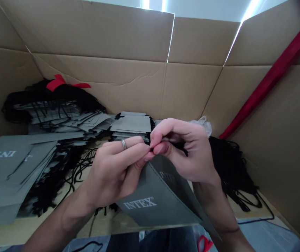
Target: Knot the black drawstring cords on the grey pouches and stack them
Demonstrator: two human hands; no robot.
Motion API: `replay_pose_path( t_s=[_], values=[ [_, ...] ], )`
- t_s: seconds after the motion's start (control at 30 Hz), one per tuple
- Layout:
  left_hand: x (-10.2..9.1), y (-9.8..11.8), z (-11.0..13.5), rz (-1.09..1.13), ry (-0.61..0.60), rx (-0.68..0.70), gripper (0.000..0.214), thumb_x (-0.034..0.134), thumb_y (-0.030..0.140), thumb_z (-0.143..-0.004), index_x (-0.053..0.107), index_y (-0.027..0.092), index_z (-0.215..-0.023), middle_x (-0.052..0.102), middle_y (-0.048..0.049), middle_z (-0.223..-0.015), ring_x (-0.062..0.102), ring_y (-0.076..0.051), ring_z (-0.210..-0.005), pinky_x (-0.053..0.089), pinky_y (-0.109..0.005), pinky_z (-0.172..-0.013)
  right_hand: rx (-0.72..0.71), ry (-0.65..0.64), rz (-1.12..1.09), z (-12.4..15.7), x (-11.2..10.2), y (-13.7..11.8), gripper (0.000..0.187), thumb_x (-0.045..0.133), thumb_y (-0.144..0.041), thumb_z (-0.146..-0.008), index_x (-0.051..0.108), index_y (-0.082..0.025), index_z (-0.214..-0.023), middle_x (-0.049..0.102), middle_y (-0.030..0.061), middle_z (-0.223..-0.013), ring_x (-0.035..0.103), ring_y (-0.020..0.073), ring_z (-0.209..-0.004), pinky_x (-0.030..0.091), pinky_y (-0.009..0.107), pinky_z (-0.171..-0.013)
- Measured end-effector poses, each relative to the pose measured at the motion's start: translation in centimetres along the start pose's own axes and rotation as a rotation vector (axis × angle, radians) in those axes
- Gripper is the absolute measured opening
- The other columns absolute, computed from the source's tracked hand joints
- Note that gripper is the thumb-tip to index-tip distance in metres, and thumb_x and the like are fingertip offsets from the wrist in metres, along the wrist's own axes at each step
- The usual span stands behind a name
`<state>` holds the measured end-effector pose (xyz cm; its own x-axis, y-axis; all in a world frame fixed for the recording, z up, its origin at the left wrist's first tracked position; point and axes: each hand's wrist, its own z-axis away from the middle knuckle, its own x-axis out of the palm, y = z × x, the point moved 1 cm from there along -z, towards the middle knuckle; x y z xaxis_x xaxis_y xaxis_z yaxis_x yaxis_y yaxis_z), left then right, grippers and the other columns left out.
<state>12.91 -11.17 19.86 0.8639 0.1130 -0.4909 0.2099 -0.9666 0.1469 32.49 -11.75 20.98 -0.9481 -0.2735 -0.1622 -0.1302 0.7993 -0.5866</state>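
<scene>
A grey pouch (pixel 150 210) printed INTEX hangs below my two hands, its stitched edge curving away and its dark inside partly showing. My left hand (pixel 120 164), with a ring on one finger, is closed in a pinch at the pouch's top corner. Touching it fingertip to fingertip, my right hand (pixel 189 150) is closed on a bit of black cord at that corner. Most of the cord lies hidden behind my fingers and palm.
More grey INTEX pouches (pixel 5 164) lie stacked at left. A black-corded pile with red strips (pixel 57 84) sits behind them. Another grey stack (pixel 131 124) stands at centre back. Black cords (pixel 231 168) heap at right, beside cardboard walls (pixel 107 70). Red-handled scissors (pixel 204 243) show below.
</scene>
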Motion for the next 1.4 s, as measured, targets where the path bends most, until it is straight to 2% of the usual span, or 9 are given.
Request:
replay_pose_path(
  t_s=[0.13,0.3,0.5,0.6,0.67,0.9,0.97,1.1,1.4],
  values=[
    [0.2,0.2,0.5,-0.041,0.06,0.035,0.024,0.071,0.001,-0.096,0.061,0.02,-0.086,0.063,0.0008,-0.077,0.055,-0.008,-0.063,0.04,-0.023,-0.053,0.023,0.018,-0.074,0.0,0.1,0.4,0.018,0.076,0.006,-0.091,0.075,-0.012,-0.093,0.072,0.0011,-0.088,0.068,0.0078,-0.078,0.059,0.016,-0.071],
    [0.1,0.6,0.5,-0.106,0.073,0.037,0.022,0.071,0.004,-0.097,0.061,0.021,-0.086,0.066,0.0013,-0.078,0.058,-0.009,-0.063,0.041,-0.024,-0.053,0.011,-0.005,-0.184,-0.3,-0.1,0.9,0.016,0.076,0.004,-0.092,0.076,-0.012,-0.091,0.073,0.0019,-0.087,0.07,0.0096,-0.079,0.058,0.019,-0.071],
    [-0.2,0.6,-0.2,-0.069,-0.053,-0.121,0.022,0.061,0.012,-0.107,0.063,0.02,-0.087,0.066,0.0024,-0.076,0.06,-0.008,-0.065,0.044,-0.023,-0.058,-0.02,-0.079,0.065,-0.1,-1.0,-0.6,0.02,0.076,0.004,-0.091,0.078,-0.012,-0.104,0.074,0.0027,-0.099,0.069,0.0086,-0.084,0.057,0.018,-0.072],
    [-0.3,0.2,-0.3,-0.022,-0.018,-0.178,0.008,0.067,0.016,-0.106,0.073,0.021,-0.104,0.073,0.0028,-0.084,0.065,-0.008,-0.071,0.049,-0.022,-0.065,-0.028,-0.079,0.212,0.0,-1.2,-1.4,0.018,0.073,0.001,-0.094,0.077,-0.013,-0.104,0.073,0.0026,-0.101,0.068,0.0102,-0.089,0.056,0.021,-0.074],
    [-0.2,0.0,-0.2,0.031,0.035,-0.187,0.011,0.072,0.015,-0.103,0.075,0.022,-0.111,0.077,0.0019,-0.091,0.071,-0.01,-0.08,0.053,-0.022,-0.07,-0.015,-0.057,0.27,0.1,-1.1,-1.6,0.018,0.073,0.0,-0.095,0.077,-0.015,-0.105,0.073,0.0022,-0.102,0.068,0.0106,-0.089,0.055,0.022,-0.074],
    [0.3,-0.2,-0.1,0.11,0.112,-0.174,0.018,0.076,0.013,-0.099,0.077,0.025,-0.113,0.08,-0.0007,-0.097,0.073,-0.013,-0.081,0.057,-0.027,-0.072,-0.004,0.019,0.348,0.1,-0.7,-1.5,0.024,0.092,-0.008,-0.085,0.074,-0.019,-0.096,0.069,-0.0023,-0.089,0.058,0.0098,-0.072,0.046,0.025,-0.061],
    [0.4,-0.3,0.0,0.136,0.121,-0.198,0.02,0.077,0.013,-0.099,0.077,0.025,-0.115,0.08,-0.0017,-0.1,0.073,-0.015,-0.084,0.058,-0.029,-0.073,0.007,0.043,0.376,0.2,-0.6,-1.4,0.022,0.091,-0.009,-0.086,0.073,-0.019,-0.094,0.069,-0.0024,-0.089,0.057,0.0094,-0.07,0.044,0.026,-0.06],
    [0.6,-0.4,0.1,0.2,0.133,-0.278,0.02,0.08,0.013,-0.098,0.078,0.025,-0.113,0.079,-0.0009,-0.098,0.071,-0.014,-0.082,0.054,-0.028,-0.067,0.038,0.09,0.382,0.3,-0.5,-1.4,0.016,0.084,-0.008,-0.092,0.073,-0.02,-0.094,0.071,-0.0014,-0.091,0.062,0.0111,-0.075,0.047,0.028,-0.063],
    [0.9,-0.3,0.2,0.289,0.154,-0.269,0.017,0.08,0.015,-0.098,0.079,0.026,-0.11,0.079,-0.0016,-0.096,0.07,-0.014,-0.082,0.053,-0.029,-0.066,0.029,0.087,0.325,0.5,-0.5,-1.8,0.016,0.081,-0.007,-0.093,0.073,-0.021,-0.094,0.073,-0.0008,-0.091,0.066,0.0133,-0.079,0.051,0.029,-0.065]
  ],
)
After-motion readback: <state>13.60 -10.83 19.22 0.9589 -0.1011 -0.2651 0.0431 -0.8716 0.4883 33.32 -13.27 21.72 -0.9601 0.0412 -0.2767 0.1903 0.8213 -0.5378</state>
